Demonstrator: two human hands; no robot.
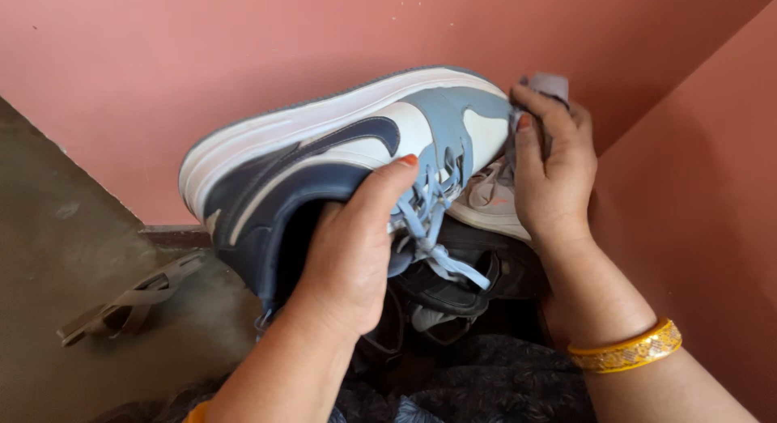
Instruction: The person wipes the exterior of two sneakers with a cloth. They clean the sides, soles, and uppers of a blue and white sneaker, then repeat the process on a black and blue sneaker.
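Pink wall (243, 34) — backdrop beyond both hands. Grey floor (57, 253) — out past the left hand. Blue-and-white sneaker (324, 148) — tipped on its side, sole up; left hand (348, 253) is clamped around its collar, thumb on the upper. Dark shoes (453, 285) — heaped just under both hands. Grey sandal (129, 306) — well apart from the left hand. Right hand (550, 172) — closed on a grey cloth (550, 85), pressed to the sneaker's toe. Gold bangle (627, 350) — right wrist.

Floor under my hands

A grey concrete floor (57, 253) is stretching to the pink wall, with a grey strappy sandal (129, 301) lying flat on it.
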